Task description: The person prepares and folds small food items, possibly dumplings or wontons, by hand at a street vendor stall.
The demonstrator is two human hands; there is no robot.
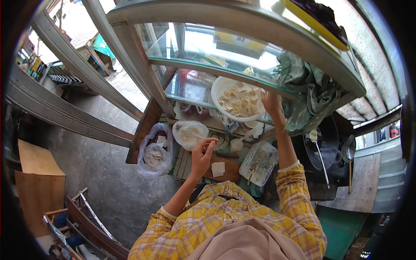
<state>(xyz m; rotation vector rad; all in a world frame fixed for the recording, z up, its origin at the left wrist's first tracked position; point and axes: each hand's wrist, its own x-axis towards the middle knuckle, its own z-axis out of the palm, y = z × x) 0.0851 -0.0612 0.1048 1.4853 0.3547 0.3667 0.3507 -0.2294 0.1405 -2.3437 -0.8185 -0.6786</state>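
My right hand (272, 103) grips the right rim of a white plastic bowl (215, 93) inside the glass case; its fingertips are partly hidden by the rim and shelf. Pale, folded dough-like pieces (238, 99) fill much of the bowl. My left hand (202, 157) is raised over the counter, fingers loosely bent and thumb apart, with nothing visible in it. Close to it lies a clear plastic bag (190, 133) with pale contents. Between my hands are a small cream-coloured square (218, 169) and a clear tray (259, 162) with whitish residue and a utensil in it.
Another plastic bag (155, 151) sits at the counter's left end. A glass shelf (225, 71) and wooden frame (242, 21) overhang the bowl. Green cloth (310, 91) hangs at right, above a dark wok (325, 141) with a spatula (320, 156). A ladle (350, 151) lies beyond.
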